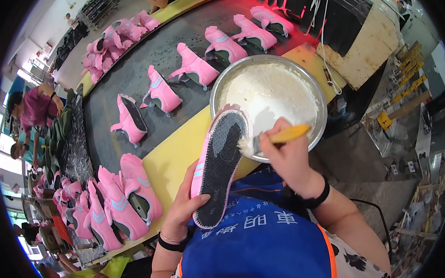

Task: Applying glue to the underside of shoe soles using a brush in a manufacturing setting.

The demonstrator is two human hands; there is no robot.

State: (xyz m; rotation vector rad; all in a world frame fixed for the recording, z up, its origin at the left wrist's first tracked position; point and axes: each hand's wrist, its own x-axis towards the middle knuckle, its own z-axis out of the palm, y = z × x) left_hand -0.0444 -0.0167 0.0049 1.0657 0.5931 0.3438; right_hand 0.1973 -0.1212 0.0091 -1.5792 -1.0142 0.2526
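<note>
While my left hand [179, 218] grips the light, bendy pink shoe [218, 166] midsole-up, my right hand [288, 158] pinches the glue brush [274, 138]; hold its sides.

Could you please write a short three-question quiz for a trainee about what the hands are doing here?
1. True or false: the left hand holds the pink shoe with its dark sole facing up.
2. What does the right hand hold? A) a yellow-handled brush B) scissors C) a cloth
3. Fill in: behind the shoe stands a round metal ____ of white paste.

Key: 1 true. 2 A; its bristles meet the sole's edge. 3 bowl.
</note>
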